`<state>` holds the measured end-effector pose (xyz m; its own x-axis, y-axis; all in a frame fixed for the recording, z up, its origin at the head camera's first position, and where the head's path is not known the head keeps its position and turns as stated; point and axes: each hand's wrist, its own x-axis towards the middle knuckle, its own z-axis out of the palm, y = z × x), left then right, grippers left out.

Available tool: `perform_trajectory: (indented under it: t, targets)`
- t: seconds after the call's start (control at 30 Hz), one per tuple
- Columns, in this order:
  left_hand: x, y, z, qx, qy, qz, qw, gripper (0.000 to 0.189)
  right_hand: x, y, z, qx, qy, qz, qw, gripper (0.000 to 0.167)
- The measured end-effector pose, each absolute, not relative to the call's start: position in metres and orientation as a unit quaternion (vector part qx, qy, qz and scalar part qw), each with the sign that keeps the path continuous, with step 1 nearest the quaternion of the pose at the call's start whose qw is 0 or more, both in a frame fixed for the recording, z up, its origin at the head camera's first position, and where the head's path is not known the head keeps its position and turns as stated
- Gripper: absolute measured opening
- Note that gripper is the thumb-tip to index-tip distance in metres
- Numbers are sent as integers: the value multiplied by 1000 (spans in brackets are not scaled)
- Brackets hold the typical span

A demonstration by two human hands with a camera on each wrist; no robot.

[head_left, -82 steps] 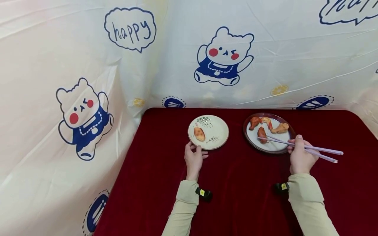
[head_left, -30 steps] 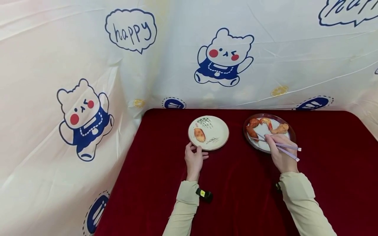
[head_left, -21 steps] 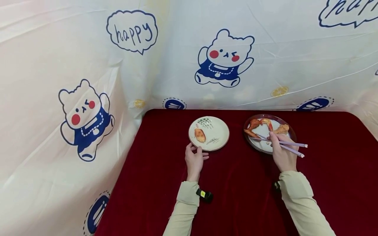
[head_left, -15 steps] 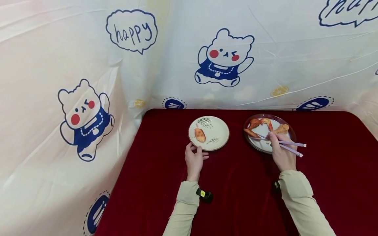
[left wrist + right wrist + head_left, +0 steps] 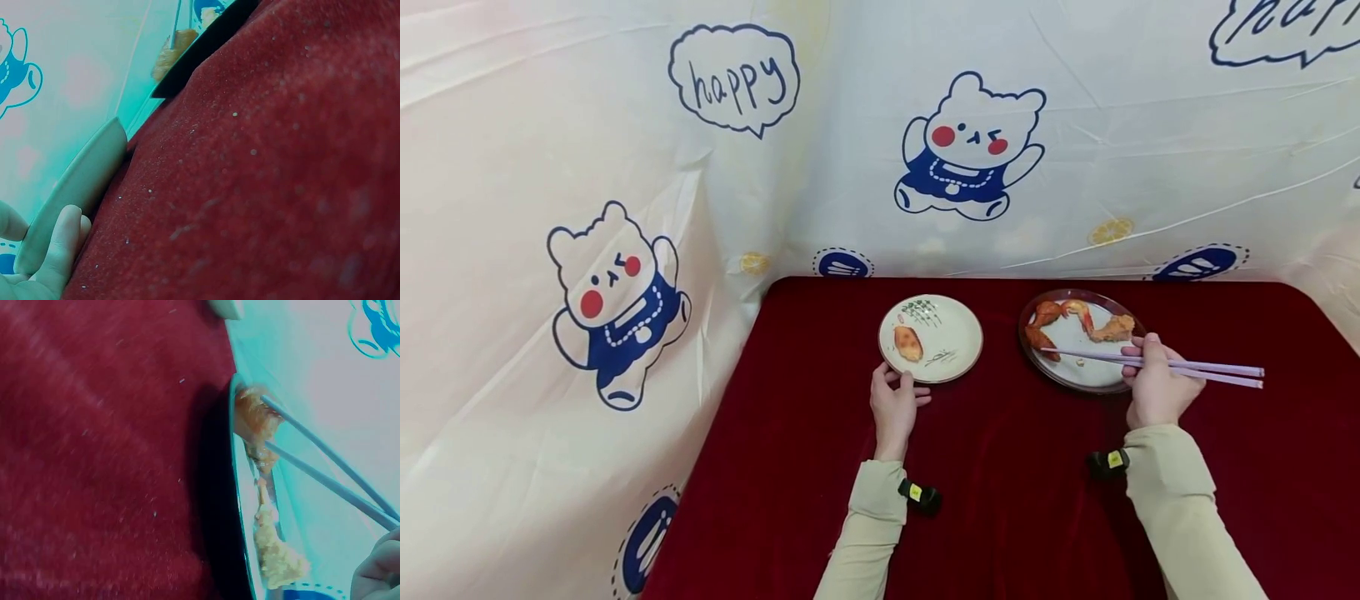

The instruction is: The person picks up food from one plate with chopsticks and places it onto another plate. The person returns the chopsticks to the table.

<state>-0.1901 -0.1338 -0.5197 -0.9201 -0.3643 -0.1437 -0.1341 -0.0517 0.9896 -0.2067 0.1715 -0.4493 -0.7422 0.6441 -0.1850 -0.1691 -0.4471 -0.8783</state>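
Observation:
My left hand (image 5: 892,408) pinches the near rim of a cream patterned plate (image 5: 958,337), with thumb and fingers on either side of the rim in the left wrist view. One browned oval piece of food (image 5: 908,342) lies on that plate. In my right hand (image 5: 1159,387) is a pair of pale purple chopsticks (image 5: 1213,370). Their tips reach a reddish-brown chicken piece (image 5: 1042,342) at the left side of a dark-rimmed plate (image 5: 1075,385). A drumstick (image 5: 1047,313), a shrimp (image 5: 1077,312) and a crusted fried piece (image 5: 1114,328) share this plate.
A dark red cloth (image 5: 1000,467) covers the table, and both plates stand near its far edge. Behind and to the left hangs a pale curtain (image 5: 850,125) printed with bears. A small crumb (image 5: 1080,362) sits on the right plate.
The reddish-brown piece has shifted from the plate's middle toward its left edge and turned. My right hand went left, then back right; the chopsticks now lie closer together. My left hand stays put.

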Motion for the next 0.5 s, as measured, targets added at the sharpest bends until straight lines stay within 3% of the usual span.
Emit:
perform_trajectory:
  t: [0.17,0.5]
  targets:
    - [-191,-135,-520,182,-686,-699,82,47,-209,173,-454,-259,-451,824,224,17]
    - [-191,-134,-520,185,-683,-702,79,47,-215,166,-463,-239,-406,854,220,24]
